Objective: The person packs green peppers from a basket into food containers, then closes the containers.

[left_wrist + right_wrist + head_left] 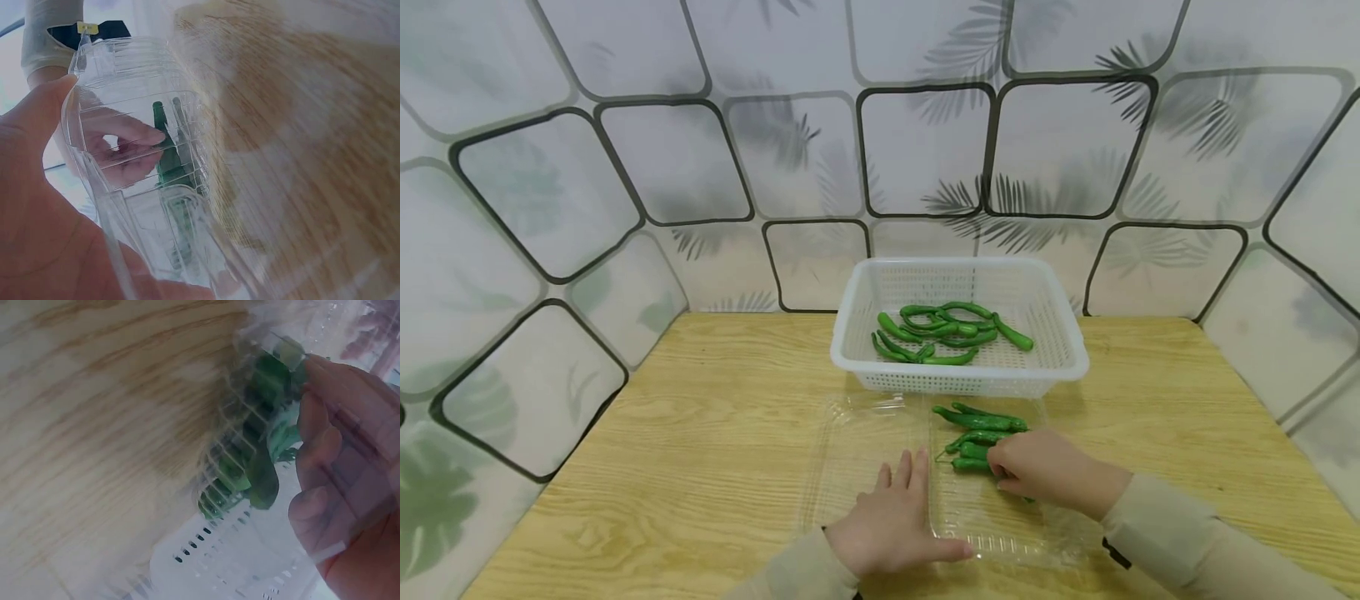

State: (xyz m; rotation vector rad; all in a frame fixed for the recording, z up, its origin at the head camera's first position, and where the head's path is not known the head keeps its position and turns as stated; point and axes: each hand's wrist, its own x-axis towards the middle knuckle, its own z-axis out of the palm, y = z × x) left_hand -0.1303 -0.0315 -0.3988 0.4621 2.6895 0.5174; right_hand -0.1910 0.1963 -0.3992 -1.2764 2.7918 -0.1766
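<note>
A clear plastic clamshell box [992,521] lies unfolded on the table, several green chili peppers [981,422] side by side in its right half. My right hand [1048,471] is over that half, fingers curled, pinching a green chili pepper [289,355] close to the others. The pinched pepper is mostly hidden by the hand in the head view. My left hand [891,525] rests along the box's middle fold with straight, spread fingers. Its thumb reaches over the near edge of the right half and touches the rim [74,100] in the left wrist view.
Right behind the box stands a white perforated plastic basket [955,381] with several more green chili peppers [951,329] inside. The wooden table [715,433] extends to both sides. A patterned wall covering [805,158] encloses the back and sides.
</note>
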